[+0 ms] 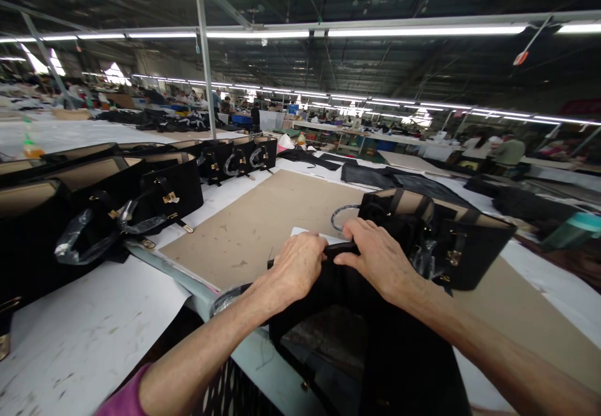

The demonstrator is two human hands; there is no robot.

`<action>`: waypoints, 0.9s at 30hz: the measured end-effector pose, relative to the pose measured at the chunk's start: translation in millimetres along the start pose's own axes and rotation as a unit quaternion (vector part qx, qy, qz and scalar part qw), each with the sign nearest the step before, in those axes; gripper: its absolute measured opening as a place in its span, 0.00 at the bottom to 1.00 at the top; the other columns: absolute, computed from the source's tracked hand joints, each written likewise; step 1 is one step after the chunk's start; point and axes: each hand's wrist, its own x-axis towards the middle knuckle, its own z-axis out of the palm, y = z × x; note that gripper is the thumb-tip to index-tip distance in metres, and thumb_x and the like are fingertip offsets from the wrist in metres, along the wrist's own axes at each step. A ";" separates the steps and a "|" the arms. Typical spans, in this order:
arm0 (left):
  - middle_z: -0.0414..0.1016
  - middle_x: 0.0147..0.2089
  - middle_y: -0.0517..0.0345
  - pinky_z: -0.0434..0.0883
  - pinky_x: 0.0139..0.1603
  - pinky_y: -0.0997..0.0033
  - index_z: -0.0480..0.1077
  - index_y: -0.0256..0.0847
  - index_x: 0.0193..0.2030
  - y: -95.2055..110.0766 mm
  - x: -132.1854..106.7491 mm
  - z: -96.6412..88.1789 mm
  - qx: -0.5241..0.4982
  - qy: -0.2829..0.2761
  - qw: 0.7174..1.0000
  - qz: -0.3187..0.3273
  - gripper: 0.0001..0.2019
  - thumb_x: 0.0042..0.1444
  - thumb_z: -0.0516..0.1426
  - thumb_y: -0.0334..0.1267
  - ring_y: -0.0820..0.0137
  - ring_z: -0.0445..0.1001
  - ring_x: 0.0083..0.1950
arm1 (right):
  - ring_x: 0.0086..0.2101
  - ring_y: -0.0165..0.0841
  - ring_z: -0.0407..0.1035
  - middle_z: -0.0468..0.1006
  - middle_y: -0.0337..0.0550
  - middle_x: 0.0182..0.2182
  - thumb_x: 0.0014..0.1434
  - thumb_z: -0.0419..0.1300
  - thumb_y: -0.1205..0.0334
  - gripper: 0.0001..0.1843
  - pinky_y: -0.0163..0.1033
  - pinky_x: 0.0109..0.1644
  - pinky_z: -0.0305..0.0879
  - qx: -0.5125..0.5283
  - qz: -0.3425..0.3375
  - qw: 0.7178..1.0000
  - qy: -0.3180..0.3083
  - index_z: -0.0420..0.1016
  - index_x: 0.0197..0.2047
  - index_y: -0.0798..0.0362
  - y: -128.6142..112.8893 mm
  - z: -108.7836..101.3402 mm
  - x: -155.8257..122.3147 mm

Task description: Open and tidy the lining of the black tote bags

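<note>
My left hand point(300, 269) and my right hand point(378, 256) are both closed on the top rim of a black handbag point(399, 353) that stands in front of me at the table's near edge. The fingers curl over the rim, so what lies under them is hidden. A white slip of paper point(310, 233) peeks out just beyond my left knuckles. Another black handbag point(462, 241) with a plastic-wrapped handle and gold clasps stands right behind my right hand.
A brown cardboard sheet point(263, 222) covers the white table point(89, 334). A row of black handbags point(154, 194) with wrapped handles lines the left side. A metal pole point(205, 59) rises behind them. Black fabric pieces point(375, 175) lie further back. People work at far tables.
</note>
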 end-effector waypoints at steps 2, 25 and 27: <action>0.71 0.33 0.53 0.61 0.32 0.73 0.69 0.39 0.31 -2.6 -1.3 -4.2 -0.001 -0.006 1.000 0.003 0.08 0.53 0.48 0.33 0.68 0.69 0.35 | 0.37 0.37 0.64 0.71 0.42 0.36 0.43 0.63 0.58 0.22 0.39 0.39 0.56 0.019 0.030 0.999 -0.040 0.63 0.42 0.52 8.1 0.2 -5.6; 0.73 0.31 0.55 0.58 0.30 0.73 0.70 0.41 0.30 6.0 5.7 -9.7 0.019 -0.014 1.000 -0.021 0.10 0.54 0.49 0.40 0.67 0.70 0.34 | 0.27 0.30 0.66 0.73 0.37 0.22 0.54 0.51 0.55 0.12 0.33 0.31 0.55 0.091 0.063 0.990 -0.085 0.71 0.25 0.50 25.9 -3.5 -2.5; 0.73 0.32 0.52 0.59 0.31 0.72 0.71 0.40 0.30 12.1 9.8 -8.8 0.026 -0.024 0.998 -0.043 0.10 0.53 0.49 0.38 0.66 0.70 0.35 | 0.26 0.30 0.65 0.73 0.38 0.22 0.53 0.52 0.55 0.12 0.33 0.31 0.55 0.093 0.072 0.989 -0.089 0.71 0.24 0.50 25.8 -2.6 -1.6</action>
